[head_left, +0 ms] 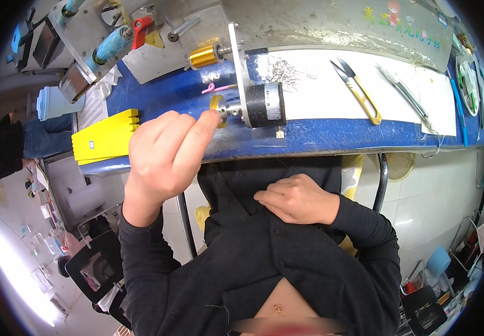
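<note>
At the table's front edge my left hand is closed, its fingers curled. The index fingertip meets a yellow-rimmed wheel on a metal shaft; whatever lies inside the fingers is hidden. That shaft passes through an upright metal plate to a black drum with a white printed scale. Behind the wheel lie a pink hooked tool and a spool of gold-coloured wire. Lower down, my right hand rests against my black clothing, fingers bent and pressed together. Its fingertips face the cloth, so their contents cannot be seen.
Yellow toothed pieces sit left of my left hand. White paper on the blue table carries yellow-handled thread snips, a slim pointed tool and scattered dark bits. A machine with a red lever stands at the back left.
</note>
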The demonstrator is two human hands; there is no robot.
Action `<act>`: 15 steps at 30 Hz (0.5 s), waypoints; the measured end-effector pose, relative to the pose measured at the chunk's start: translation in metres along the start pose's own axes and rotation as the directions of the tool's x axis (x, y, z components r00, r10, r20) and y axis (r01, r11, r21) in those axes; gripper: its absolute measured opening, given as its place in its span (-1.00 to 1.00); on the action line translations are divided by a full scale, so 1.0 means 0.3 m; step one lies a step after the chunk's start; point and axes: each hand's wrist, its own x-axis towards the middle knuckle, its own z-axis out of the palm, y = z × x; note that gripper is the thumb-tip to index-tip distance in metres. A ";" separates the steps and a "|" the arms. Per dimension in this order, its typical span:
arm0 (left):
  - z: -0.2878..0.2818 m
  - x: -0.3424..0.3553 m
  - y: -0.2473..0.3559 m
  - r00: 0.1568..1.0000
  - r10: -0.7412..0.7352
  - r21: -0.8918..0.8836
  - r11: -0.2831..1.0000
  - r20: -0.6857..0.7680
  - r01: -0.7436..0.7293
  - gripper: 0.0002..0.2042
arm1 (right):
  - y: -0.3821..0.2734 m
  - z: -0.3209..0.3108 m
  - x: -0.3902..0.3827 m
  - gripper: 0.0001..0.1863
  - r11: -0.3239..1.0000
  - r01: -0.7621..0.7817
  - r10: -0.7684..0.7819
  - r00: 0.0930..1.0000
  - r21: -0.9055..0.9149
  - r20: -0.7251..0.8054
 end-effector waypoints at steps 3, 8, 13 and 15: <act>0.006 -0.019 0.031 0.999 0.002 -0.019 1.000 -0.038 -0.003 -0.70 | 0.005 -0.001 -0.001 -0.81 1.000 0.001 -0.001 1.000 -0.015 -0.005; 0.035 -0.085 0.101 0.999 -0.054 -0.098 0.994 -0.007 0.053 -0.71 | 0.008 0.001 0.001 -0.80 1.000 -0.012 0.012 1.000 -0.023 -0.001; 0.078 -0.115 0.119 1.000 -0.007 -0.045 0.999 0.005 0.007 -0.73 | 0.006 0.003 0.004 -0.81 0.999 -0.017 0.018 1.000 -0.033 0.015; 0.092 -0.112 0.125 0.999 -0.003 -0.060 0.998 0.035 0.005 -0.72 | 0.004 0.003 0.002 -0.79 0.999 -0.023 0.024 0.999 -0.035 0.041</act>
